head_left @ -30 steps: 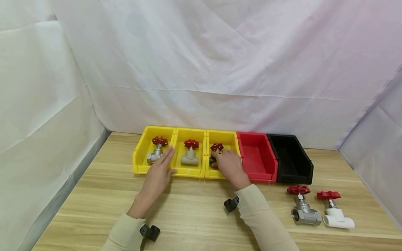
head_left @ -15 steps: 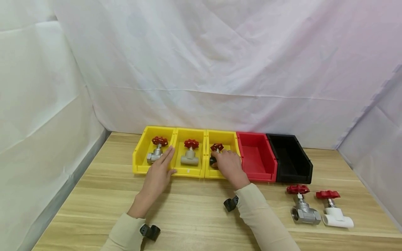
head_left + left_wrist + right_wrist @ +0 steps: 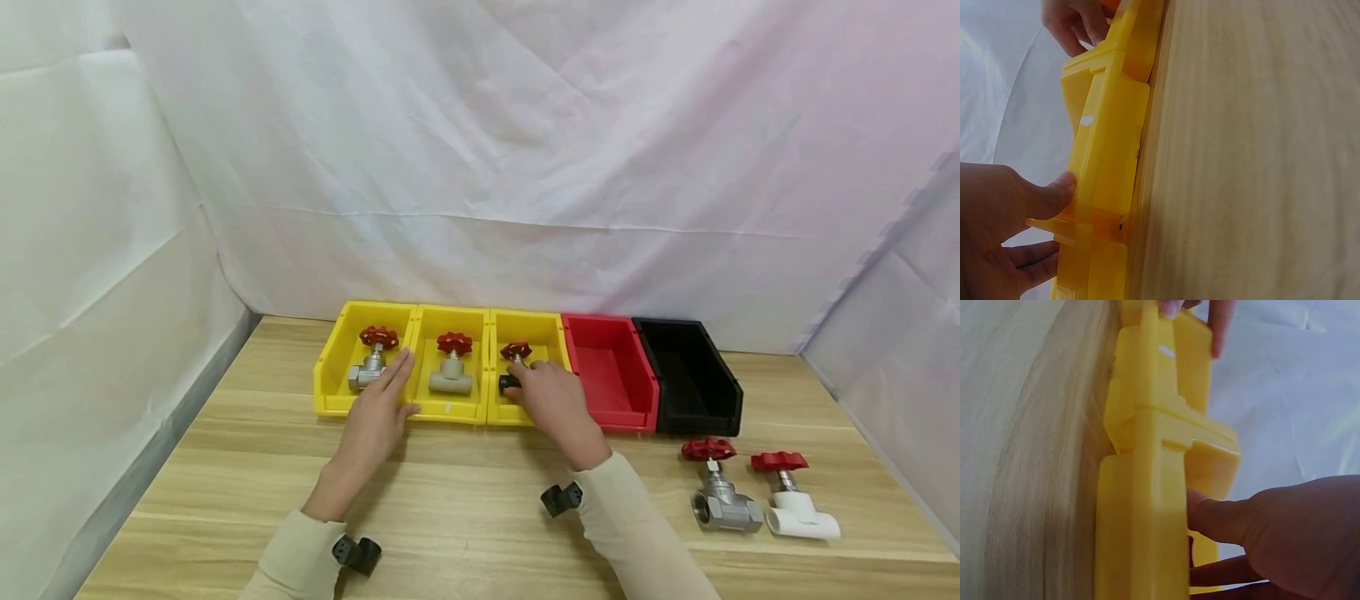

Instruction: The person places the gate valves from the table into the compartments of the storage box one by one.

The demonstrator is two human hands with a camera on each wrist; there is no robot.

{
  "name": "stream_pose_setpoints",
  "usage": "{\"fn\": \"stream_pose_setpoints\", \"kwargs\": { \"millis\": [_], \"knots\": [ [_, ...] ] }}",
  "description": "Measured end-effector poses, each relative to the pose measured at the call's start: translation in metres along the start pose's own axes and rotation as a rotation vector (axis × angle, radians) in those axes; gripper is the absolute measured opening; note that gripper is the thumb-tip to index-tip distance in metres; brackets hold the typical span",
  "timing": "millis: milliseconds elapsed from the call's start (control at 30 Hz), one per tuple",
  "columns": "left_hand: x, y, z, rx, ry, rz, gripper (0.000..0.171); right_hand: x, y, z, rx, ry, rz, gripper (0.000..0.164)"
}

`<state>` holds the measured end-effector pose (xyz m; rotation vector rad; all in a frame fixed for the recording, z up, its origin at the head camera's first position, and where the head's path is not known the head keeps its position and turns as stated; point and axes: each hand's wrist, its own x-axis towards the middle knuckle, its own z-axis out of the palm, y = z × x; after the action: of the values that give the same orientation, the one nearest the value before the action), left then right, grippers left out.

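In the head view my left hand (image 3: 377,408) lies with extended fingers over the wall between the left and middle yellow bins. In the left wrist view its thumb (image 3: 1059,190) touches the front lip. A metal valve with a red handwheel (image 3: 367,371) is partly under its fingertips in the left yellow bin (image 3: 330,404). A beige valve (image 3: 451,379) sits in the middle yellow bin (image 3: 468,412). My right hand (image 3: 555,404) reaches into the third yellow bin (image 3: 551,325), fingers around a dark-bodied valve with a red handwheel (image 3: 515,352); the bin wall hides its grip in the right wrist view.
A red bin (image 3: 606,375) and a black bin (image 3: 686,375) continue the row to the right. On the wooden table (image 3: 457,517), at the right, stand a metal valve (image 3: 726,504) and a white valve (image 3: 801,512), both with red handwheels. White cloth (image 3: 480,150) hangs behind.
My right hand and forearm have shifted slightly to the right and towards me, with the fingers still at the dark-bodied valve. The left hand stays in place on the bins.
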<state>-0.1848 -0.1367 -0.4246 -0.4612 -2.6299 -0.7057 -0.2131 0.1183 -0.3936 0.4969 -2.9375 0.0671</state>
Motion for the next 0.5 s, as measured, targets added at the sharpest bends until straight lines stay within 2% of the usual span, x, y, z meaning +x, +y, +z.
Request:
{"fn": "stream_pose_setpoints", "kwargs": {
  "millis": [133, 267, 367, 500],
  "knots": [
    [0.000, 0.001, -0.001, -0.001, 0.002, 0.006, 0.074, -0.012, -0.001, -0.011, 0.011, 0.051, -0.001, 0.033],
    [0.001, 0.002, -0.002, -0.001, 0.006, 0.009, 0.073, -0.026, 0.002, -0.018, 0.023, 0.145, -0.036, 0.030],
    [0.001, 0.002, -0.002, 0.001, 0.006, 0.009, 0.073, -0.037, 0.006, -0.019, 0.036, 0.213, -0.063, 0.030],
    [0.000, 0.001, -0.001, 0.005, 0.007, 0.009, 0.074, -0.053, 0.012, -0.018, 0.085, 0.262, -0.100, 0.029]
  ]
}}
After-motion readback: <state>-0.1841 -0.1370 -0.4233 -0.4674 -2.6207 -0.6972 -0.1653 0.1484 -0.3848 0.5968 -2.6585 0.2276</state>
